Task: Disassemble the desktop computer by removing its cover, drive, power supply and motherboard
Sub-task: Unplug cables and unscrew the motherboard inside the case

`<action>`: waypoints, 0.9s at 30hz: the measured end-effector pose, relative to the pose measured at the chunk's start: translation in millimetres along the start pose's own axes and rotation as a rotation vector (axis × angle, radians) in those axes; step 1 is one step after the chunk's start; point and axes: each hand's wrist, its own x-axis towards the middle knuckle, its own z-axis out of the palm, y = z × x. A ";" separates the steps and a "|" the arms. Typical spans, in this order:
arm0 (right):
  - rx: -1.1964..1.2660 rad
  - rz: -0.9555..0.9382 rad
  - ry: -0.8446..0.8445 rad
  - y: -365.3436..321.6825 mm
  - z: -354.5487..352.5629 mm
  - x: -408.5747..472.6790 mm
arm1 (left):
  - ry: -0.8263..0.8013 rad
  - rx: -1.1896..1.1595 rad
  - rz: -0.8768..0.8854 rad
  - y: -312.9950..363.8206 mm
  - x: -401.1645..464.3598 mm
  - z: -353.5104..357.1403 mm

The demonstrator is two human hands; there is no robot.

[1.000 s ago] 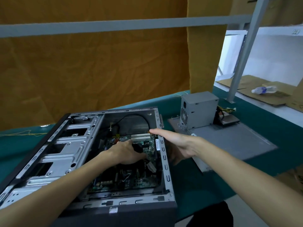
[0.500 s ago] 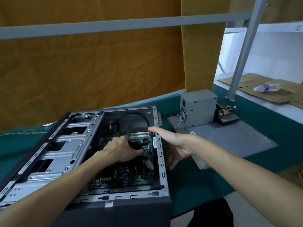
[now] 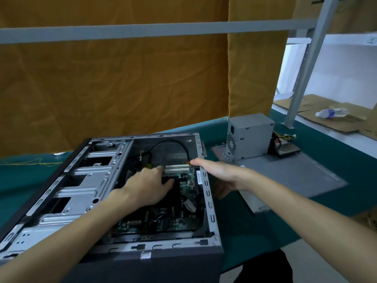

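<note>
Little has shifted over the past second: both hands hold their places at the open case [image 3: 114, 201] while the view drifts slightly, so the case sits a touch lower and further left in frame. Nearest the camera, two bare forearms reach in over the case's front edge. Inside, the left hand [image 3: 146, 187] lies on the motherboard [image 3: 173, 219], fingers curled down over a dark part near the white slots; whether its grip has closed on anything cannot be told. The right hand [image 3: 219, 176] rests across the case's right rim, fingers extended and relaxed, steadying the frame and grasping nothing. By the look of it, the motherboard will be light but stiff and fragile, best lifted by its bare edges rather than by components, and only once every screw and the black cable [image 3: 173, 142] looped above it are free. Further back on the green surface [image 3: 336, 160], the power supply [image 3: 250, 135] stands on the removed cover [image 3: 295, 176], with what may be the drive [image 3: 287, 149] half hidden behind it. The left palm hides the board's centre, and its fasteners are too dim to make out.
</note>
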 end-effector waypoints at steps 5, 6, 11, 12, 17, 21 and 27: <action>-0.135 -0.171 0.307 -24.5 2.7 10.7 | 0.268 0.315 0.006 -47.2 -13.8 -16.0; -0.165 -0.195 0.335 -26.6 4.6 12.9 | 0.218 0.263 -0.061 -53.5 -15.7 -17.9; -0.197 -0.268 0.363 -26.0 7.8 6.0 | 0.130 0.105 -0.097 -56.9 -11.3 -19.9; -0.215 -0.271 0.366 -25.3 7.8 3.5 | 0.129 0.101 -0.083 -56.2 -8.8 -19.6; -0.145 -0.265 0.371 -21.7 6.6 -8.3 | 0.108 0.024 -0.026 -53.0 2.5 -24.4; -0.132 -0.242 0.440 -19.4 8.1 -10.2 | 0.090 0.034 0.061 -50.9 14.4 -30.8; 0.069 -0.018 0.230 1.2 10.1 -19.4 | 0.081 -0.100 0.382 -19.4 12.1 -17.1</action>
